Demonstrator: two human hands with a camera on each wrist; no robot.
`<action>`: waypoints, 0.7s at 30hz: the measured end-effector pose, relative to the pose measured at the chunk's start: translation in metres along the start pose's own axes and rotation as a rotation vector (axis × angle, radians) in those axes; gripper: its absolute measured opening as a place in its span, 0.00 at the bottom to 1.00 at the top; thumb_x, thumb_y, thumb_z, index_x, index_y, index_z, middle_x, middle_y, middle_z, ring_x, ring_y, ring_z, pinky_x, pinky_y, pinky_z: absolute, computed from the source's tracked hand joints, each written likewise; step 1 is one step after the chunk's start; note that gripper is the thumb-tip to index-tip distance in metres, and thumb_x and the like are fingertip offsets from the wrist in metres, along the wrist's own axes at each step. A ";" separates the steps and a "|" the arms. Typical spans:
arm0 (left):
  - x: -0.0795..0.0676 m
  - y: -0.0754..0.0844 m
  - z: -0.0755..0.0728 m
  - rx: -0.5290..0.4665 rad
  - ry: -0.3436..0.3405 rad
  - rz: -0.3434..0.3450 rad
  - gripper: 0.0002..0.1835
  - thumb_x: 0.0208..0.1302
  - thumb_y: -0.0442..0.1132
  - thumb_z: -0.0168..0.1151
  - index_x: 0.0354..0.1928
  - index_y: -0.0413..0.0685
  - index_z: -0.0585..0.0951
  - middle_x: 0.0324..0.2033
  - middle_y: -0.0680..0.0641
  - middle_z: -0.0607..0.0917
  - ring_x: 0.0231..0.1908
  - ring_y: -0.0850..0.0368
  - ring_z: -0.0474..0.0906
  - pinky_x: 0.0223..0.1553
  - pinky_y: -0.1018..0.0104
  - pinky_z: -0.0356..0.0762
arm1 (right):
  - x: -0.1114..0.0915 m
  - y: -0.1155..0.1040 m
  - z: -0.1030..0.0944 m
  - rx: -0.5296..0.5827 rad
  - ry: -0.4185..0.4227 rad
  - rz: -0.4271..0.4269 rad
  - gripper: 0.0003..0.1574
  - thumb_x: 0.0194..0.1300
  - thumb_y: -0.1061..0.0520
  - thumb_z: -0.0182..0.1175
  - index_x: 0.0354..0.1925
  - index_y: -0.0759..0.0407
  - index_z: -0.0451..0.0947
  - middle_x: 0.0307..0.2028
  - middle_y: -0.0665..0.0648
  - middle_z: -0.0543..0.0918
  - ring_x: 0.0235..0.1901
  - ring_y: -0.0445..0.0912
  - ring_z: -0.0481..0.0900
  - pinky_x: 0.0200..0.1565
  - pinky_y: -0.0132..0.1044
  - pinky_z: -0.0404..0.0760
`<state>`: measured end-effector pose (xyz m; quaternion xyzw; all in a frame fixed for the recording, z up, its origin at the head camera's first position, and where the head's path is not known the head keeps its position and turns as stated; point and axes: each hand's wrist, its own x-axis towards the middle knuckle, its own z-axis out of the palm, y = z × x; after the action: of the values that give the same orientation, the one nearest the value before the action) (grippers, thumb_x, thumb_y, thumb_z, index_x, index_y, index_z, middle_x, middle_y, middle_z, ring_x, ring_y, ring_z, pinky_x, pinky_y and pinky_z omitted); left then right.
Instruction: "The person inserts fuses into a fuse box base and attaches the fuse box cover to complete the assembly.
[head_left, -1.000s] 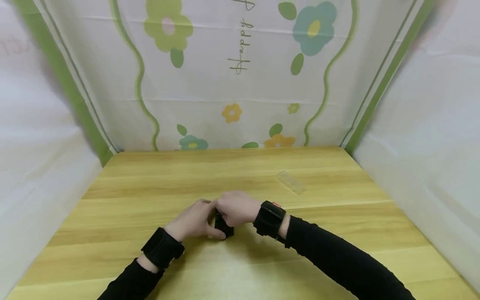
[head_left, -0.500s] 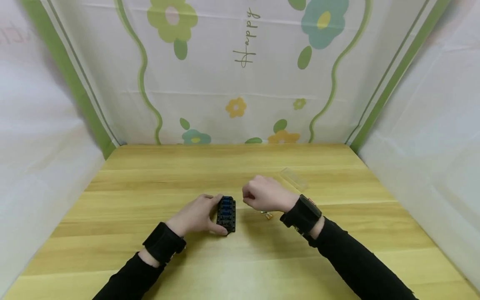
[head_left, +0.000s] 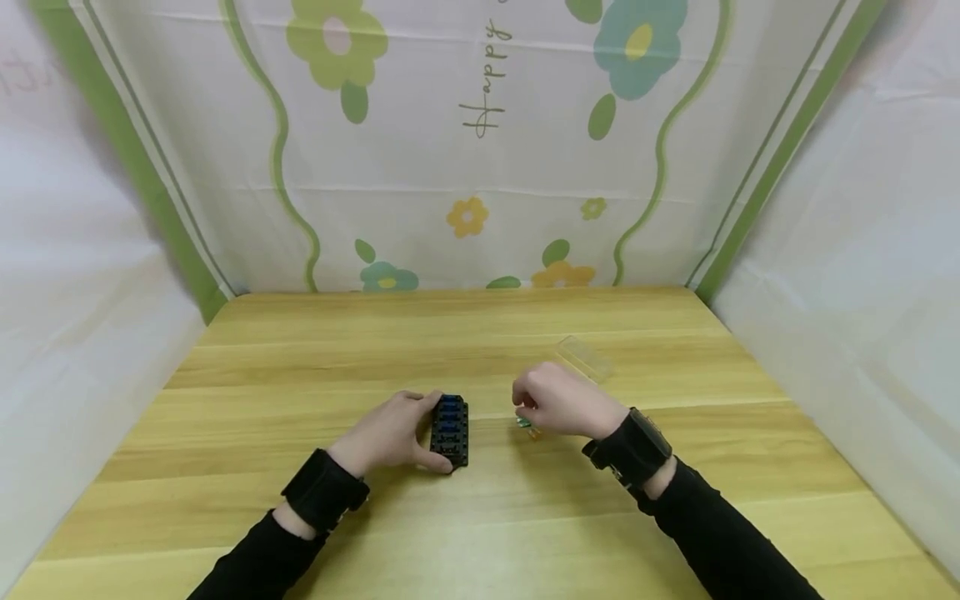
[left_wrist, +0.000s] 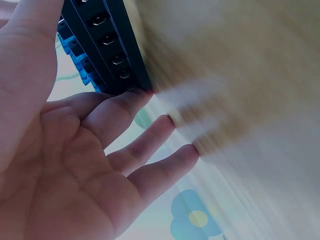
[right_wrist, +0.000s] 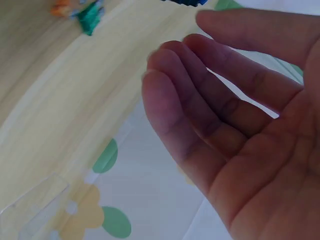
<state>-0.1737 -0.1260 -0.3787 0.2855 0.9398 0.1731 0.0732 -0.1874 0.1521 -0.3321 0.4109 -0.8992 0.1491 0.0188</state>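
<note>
My left hand (head_left: 390,435) grips the long black fuse box (head_left: 461,433) by its two ends, thumb at the near end. Blue blade fuses (head_left: 450,413) sit in the far slots; the near slots show black. In the left wrist view the side of the fuse box (left_wrist: 107,42) stands on the table, with the other fingers spread beside it. My right hand (head_left: 566,400) hovers just above a small green blade fuse (head_left: 523,422) and an orange one (head_left: 533,434). The right wrist view shows nothing between its loosely bent fingers, apart from the green fuse (right_wrist: 90,17).
A clear plastic cover (head_left: 583,357) lies on the wooden table (head_left: 360,333) behind my right hand. White cloth walls (head_left: 420,167) with printed flowers rise at the back and sides.
My right hand has left the fuse box and moved right to the loose fuses, uncovering the slots and blue fuses. My left hand keeps its grip on the box.
</note>
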 end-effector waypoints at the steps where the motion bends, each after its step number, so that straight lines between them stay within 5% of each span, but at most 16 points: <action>1: 0.000 0.000 0.001 0.001 0.000 0.000 0.59 0.40 0.68 0.70 0.70 0.39 0.62 0.59 0.34 0.71 0.60 0.41 0.66 0.57 0.54 0.65 | -0.003 0.001 0.001 -0.006 -0.002 0.006 0.03 0.56 0.64 0.63 0.30 0.56 0.80 0.26 0.46 0.76 0.24 0.37 0.69 0.32 0.29 0.72; 21: 0.001 -0.002 0.002 -0.009 -0.004 -0.008 0.60 0.40 0.69 0.69 0.70 0.40 0.61 0.60 0.35 0.70 0.61 0.42 0.66 0.58 0.54 0.64 | -0.027 0.012 0.017 0.041 0.056 0.041 0.02 0.56 0.63 0.66 0.32 0.59 0.83 0.29 0.50 0.78 0.28 0.41 0.74 0.29 0.27 0.73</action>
<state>-0.1753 -0.1262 -0.3816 0.2818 0.9399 0.1766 0.0773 -0.1770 0.1748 -0.3553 0.3884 -0.9033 0.1793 0.0327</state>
